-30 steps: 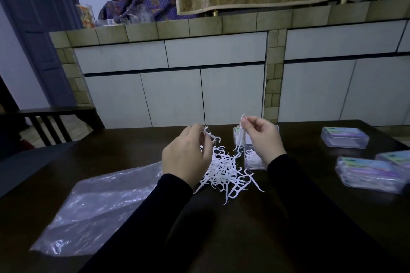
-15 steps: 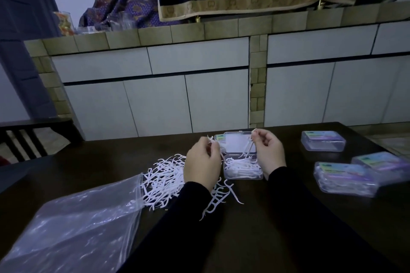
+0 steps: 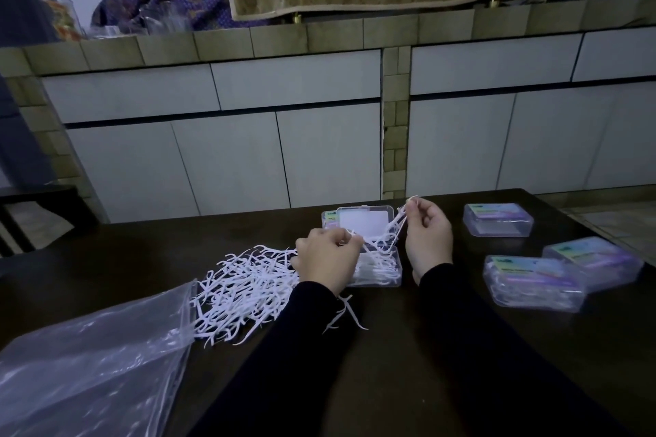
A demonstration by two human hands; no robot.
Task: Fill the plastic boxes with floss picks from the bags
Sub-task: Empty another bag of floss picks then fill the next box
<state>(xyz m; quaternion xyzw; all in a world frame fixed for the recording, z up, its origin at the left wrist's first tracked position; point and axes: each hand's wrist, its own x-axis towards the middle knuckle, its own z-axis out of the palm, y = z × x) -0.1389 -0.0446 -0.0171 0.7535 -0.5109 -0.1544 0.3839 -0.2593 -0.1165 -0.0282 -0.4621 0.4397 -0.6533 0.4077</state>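
- White plastic floss picks (image 3: pixel 245 291) lie heaped just left of the left hand (image 3: pixel 328 257), spilled beside a clear bag (image 3: pixel 88 365).
- The right hand (image 3: pixel 427 239) pinches a few picks above the open box (image 3: pixel 372 259), which sits between both hands.
- The left hand grips picks at the box's edge.
- Best handled by aligning the picks before lowering them in flat.
- Three closed boxes (image 3: pixel 532 282) sit right of the right hand.

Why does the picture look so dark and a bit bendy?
Head view: the room is dim, so the dark table and black sleeves nearly merge, while the white floss picks stand out. The wide lens bends the counter ledge into a curve. Soft shine streaks the plastic bag. The closed boxes near the right edge look slightly smeared.
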